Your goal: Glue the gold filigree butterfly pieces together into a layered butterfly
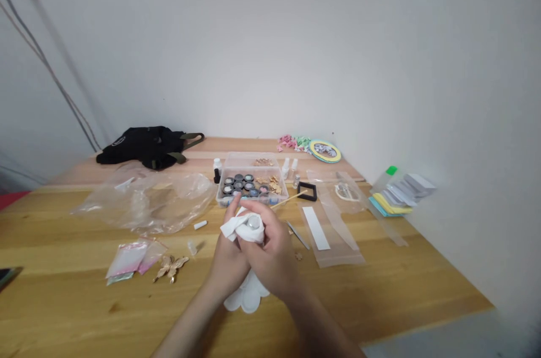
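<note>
My left hand and my right hand are together above the near middle of the table. Both are closed around a crumpled white tissue. Out of its folds shows a small round silvery-grey piece, its kind hard to make out. Partly hidden below my wrists lies a white palette with scalloped wells. Just beyond my fingertips stands a clear plastic box with its lid up, holding several small round pots and gold-coloured pieces. A thin wooden stick lies to the right.
Left are a crumpled clear bag, a gold butterfly, small packets and a black bag. Right are a black square frame, tweezers, a white strip and stacked cards. A wall rises behind.
</note>
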`<control>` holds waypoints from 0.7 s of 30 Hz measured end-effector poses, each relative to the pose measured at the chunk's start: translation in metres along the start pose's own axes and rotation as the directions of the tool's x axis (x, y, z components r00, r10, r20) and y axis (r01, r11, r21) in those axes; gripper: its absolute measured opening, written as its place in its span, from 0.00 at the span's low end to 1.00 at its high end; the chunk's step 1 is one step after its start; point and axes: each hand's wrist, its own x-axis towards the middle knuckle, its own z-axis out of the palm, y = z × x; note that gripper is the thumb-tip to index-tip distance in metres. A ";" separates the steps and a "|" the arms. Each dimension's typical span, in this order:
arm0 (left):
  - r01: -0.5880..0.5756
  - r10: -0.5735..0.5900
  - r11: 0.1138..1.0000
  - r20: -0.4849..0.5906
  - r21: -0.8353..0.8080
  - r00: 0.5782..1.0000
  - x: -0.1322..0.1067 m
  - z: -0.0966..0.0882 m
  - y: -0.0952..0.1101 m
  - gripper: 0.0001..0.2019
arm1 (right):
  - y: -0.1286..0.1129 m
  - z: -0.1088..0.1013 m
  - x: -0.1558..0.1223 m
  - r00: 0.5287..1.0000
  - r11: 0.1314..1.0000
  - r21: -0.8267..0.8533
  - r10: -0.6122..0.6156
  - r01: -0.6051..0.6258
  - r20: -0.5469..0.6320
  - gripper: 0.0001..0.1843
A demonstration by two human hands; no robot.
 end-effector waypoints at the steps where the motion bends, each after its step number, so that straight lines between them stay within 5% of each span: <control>1: -0.018 0.018 1.000 0.035 -0.013 0.999 -0.001 -0.002 0.005 0.37 | -0.001 -0.005 0.002 0.998 0.999 0.040 0.013 -0.015 0.062 0.29; 5: 0.120 -0.097 0.986 0.186 -0.113 0.978 -0.012 -0.007 0.012 0.22 | -0.002 -0.022 0.009 0.959 0.974 0.205 0.034 -0.095 0.283 0.28; 9: 0.289 -0.253 0.939 0.192 -0.188 0.948 -0.021 -0.005 0.011 0.15 | 0.002 -0.029 0.015 0.922 0.939 0.319 -0.005 -0.128 0.387 0.25; 16: 0.225 -0.192 0.916 0.129 -0.332 0.973 -0.016 0.009 0.020 0.11 | 0.016 -0.022 0.013 0.978 0.850 0.485 0.155 -0.205 0.141 0.23; 21: 0.283 -0.202 0.870 0.233 -0.403 0.951 -0.017 0.006 0.020 0.10 | 0.014 -0.025 0.013 0.977 0.866 0.451 0.185 -0.214 0.107 0.21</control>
